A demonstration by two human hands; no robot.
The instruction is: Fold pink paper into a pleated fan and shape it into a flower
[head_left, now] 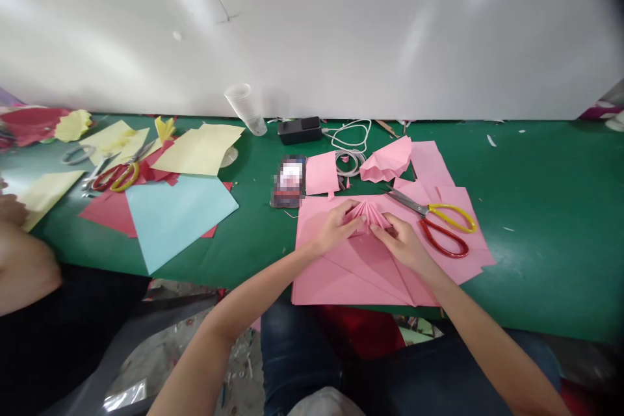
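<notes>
A pleated pink paper fan (pixel 369 213) is held between my two hands, its folds spreading from a point. My left hand (pixel 340 224) pinches its left side, and my right hand (pixel 397 236) grips the right side with thumb and fingers closed. Beneath them lies a stack of pink paper sheets (pixel 336 279), creased across the top one. Scissors (pixel 414 203) with one yellow and one red handle rest on the pink paper, right of my right hand. Another folded pink paper piece (pixel 387 159) sits behind my hands.
A phone (pixel 289 181), a small pink sheet (pixel 322 173), a black power brick (pixel 299 130) and a coiled white cable (pixel 353 149) lie behind. Stacked plastic cups (pixel 246 107) lean leftward. A light blue sheet (pixel 180 214) and second scissors (pixel 117 177) lie left, near another person's arm (pixel 29 266).
</notes>
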